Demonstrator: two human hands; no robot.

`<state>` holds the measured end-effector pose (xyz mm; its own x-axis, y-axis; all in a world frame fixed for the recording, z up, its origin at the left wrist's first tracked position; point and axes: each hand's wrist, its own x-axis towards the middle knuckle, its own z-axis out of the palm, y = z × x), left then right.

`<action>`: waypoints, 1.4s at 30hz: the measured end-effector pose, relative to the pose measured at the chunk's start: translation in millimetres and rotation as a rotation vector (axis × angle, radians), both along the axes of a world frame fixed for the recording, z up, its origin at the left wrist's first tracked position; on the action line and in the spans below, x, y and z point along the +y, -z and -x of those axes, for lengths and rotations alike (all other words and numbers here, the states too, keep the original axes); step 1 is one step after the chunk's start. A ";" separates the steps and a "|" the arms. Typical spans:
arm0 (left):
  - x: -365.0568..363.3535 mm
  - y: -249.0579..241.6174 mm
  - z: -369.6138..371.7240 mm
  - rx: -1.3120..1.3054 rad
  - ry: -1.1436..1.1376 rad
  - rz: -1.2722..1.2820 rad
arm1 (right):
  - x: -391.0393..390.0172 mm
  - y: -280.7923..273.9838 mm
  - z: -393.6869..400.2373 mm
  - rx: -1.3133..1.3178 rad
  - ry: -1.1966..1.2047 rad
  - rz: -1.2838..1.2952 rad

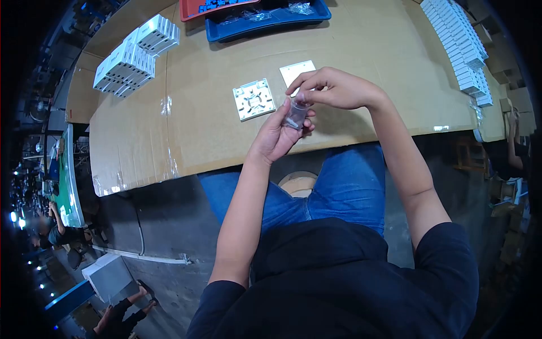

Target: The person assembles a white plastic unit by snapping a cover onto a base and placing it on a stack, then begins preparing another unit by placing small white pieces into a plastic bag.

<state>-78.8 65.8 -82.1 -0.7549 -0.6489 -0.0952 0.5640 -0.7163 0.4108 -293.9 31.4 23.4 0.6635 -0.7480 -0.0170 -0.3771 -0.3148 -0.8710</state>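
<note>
A small clear plastic bag [294, 117] with a pale piece inside is held in my left hand [278, 135], its thumb and fingers wrapped round it. At the top of the bag, the fingers of my right hand [333, 89] are pinched on its upper edge. To the left of my hands lies a white square part [254, 100] with moulded shapes on its face. A flat white plate [296, 73] rests just beyond my right fingers, which partly cover it.
Stacks of white boxed parts [125, 66] stand on the cardboard-covered table [203, 130] at left, and more stacks [456, 48] at right. A blue tray [271, 24] with clear bags and a red tray [195, 12] with blue pieces sit at the far edge. Other people are at both sides.
</note>
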 end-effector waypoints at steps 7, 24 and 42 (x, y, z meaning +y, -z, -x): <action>3.3 5.6 -0.1 -0.123 -0.083 -0.005 | 9.2 8.0 -19.2 0.198 -0.050 -0.223; 2.7 4.2 -0.8 0.027 -0.030 0.002 | 1.9 10.7 -14.4 0.062 0.009 -0.263; 0.3 -5.2 1.2 0.021 -0.045 -0.118 | -135.6 -21.9 38.2 -0.021 0.289 0.050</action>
